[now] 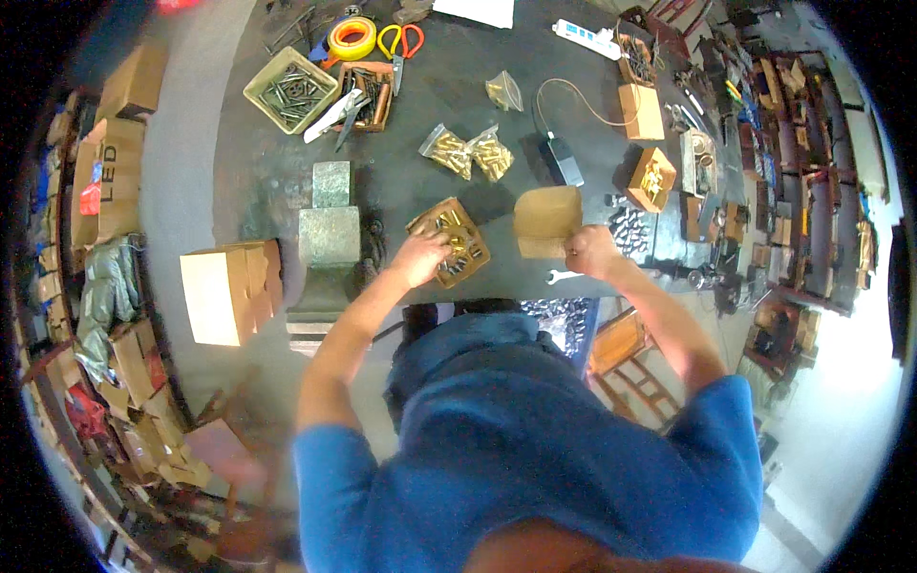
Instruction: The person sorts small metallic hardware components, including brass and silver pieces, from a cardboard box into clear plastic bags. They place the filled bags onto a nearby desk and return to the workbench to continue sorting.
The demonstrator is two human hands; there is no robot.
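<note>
The shallow brown cardboard tray (472, 272) of loose brass-coloured metal parts (458, 232) lies on the dark worktop (401, 105) in front of the person, its long axis slanting from far left to near right. Just to the tray's right lies a roughly square brown cardboard piece (547, 218), its sides nearly in line with the view; no long axis stands out.

The left hand (423, 258) reaches over the tray's left side, palm down, the forearm slanting in from the near left. Its fingers are bent, tips down among the parts; whether they have hold of one cannot be told. The right hand (596, 250) is to the right of the tray, at the cardboard piece's near right corner, fingers curled inward; what they grip, if anything, is hidden.

Beyond the tray sit two clear plastic bags of brass-coloured parts (468, 155). Farther right of it are a black rectangular device (562, 160) with a thin cable, an open brown box of brass-coloured pieces (666, 187) and a cluster of small dark metal pieces (629, 232). A silvery wrench (564, 276) lies near right, partly behind the right hand. Left of the tray, a heavy grey metal block (330, 237) stands close beside the left forearm.
</note>
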